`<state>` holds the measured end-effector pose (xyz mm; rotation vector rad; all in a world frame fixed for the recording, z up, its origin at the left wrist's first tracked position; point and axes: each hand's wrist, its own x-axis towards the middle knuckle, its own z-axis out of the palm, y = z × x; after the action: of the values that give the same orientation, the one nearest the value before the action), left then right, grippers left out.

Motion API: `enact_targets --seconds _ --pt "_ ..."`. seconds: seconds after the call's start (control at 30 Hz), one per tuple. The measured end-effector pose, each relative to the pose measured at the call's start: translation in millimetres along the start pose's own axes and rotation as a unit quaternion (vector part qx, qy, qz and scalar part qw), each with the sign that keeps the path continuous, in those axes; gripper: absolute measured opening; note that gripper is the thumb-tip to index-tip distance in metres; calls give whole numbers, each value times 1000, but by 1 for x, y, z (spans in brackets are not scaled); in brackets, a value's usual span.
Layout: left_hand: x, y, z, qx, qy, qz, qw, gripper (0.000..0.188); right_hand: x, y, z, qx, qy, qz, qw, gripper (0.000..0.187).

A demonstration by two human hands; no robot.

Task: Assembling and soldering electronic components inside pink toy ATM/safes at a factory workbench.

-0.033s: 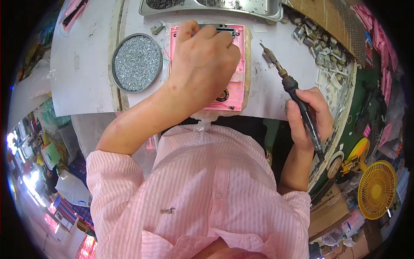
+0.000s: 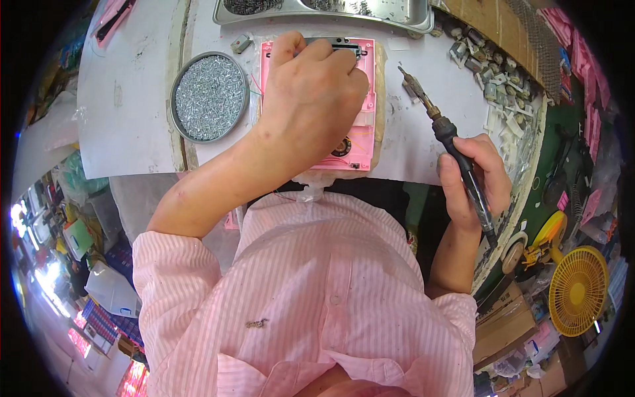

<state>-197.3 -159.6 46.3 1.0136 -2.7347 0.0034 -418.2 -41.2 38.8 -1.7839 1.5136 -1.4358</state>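
Note:
A pink plastic casing (image 2: pixel 363 142) lies on the table in front of me, with a round black part (image 2: pixel 342 147), thin wires and a dark strip at its far end. My left hand (image 2: pixel 314 92) is over it, fingers curled down. The fingertips are hidden behind the hand, so what they pinch cannot be made out. On the right, my right hand (image 2: pixel 486 173) grips a soldering iron (image 2: pixel 465 155) by its black handle. The iron's metal tip points away and to the left, apart from the casing.
A round dish of small silvery screws (image 2: pixel 210 97) stands left of the casing. Beyond is a metal tray (image 2: pixel 390 21) with dark small parts. Small metal and white parts (image 2: pixel 496 76) lie heaped at the right, by a cardboard piece (image 2: pixel 493 26). A yellow fan (image 2: pixel 578 291) is lower right.

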Motion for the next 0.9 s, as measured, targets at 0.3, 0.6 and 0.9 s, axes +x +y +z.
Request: enact_targets --seconds 0.3,0.6,0.9 --pt "-13 -10 -12 -66 73 -7 995 25 -4 -3 0 13 8 11 1000 27" --pt "-63 -82 -27 -60 -34 46 997 28 1 -4 3 5 3 -28 1000 28" --pt "-46 -63 -20 -400 50 -150 903 8 9 -12 12 -4 14 -12 1000 31"
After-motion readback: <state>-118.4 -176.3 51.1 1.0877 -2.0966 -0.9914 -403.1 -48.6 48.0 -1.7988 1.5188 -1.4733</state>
